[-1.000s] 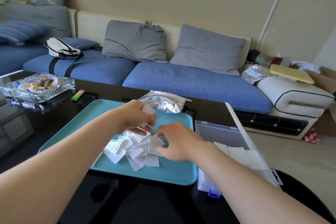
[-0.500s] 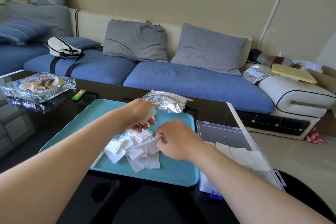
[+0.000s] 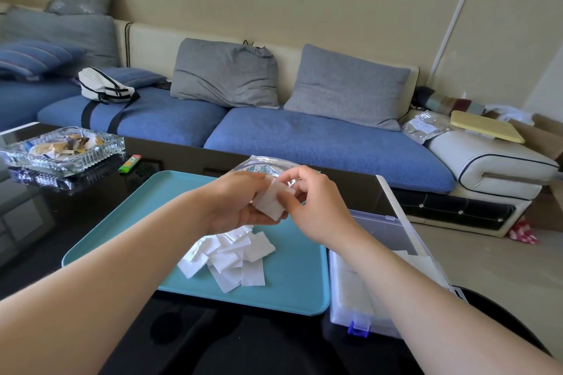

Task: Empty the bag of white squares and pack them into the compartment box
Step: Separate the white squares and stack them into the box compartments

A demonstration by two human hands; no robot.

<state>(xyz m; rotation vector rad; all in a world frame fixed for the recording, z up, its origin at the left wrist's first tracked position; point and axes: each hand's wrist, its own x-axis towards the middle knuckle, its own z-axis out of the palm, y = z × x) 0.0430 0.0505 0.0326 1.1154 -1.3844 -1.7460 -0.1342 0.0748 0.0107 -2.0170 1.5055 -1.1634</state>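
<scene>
Grip, both hands: the left hand (image 3: 240, 204) cups a small stack of white squares (image 3: 269, 202) in curled fingers, and the right hand (image 3: 316, 207) pinches that stack's edge, above the far half of the teal tray (image 3: 122, 222). Progress, as judged: a loose heap of squares (image 3: 225, 256) remains unpacked at the tray's middle; the foil bag (image 3: 265, 163), at the tray's far edge, appears emptied; the clear compartment box (image 3: 344, 298), open just right of the tray, holds some white pieces, compartments indistinguishable. Roughly midway. Setting: glossy black worktop (image 3: 45, 222); left of the tray, a glass ashtray (image 3: 61, 146) and lighter (image 3: 130, 163); beyond the tray, a blue sofa (image 3: 304, 137) with grey cushions.
</scene>
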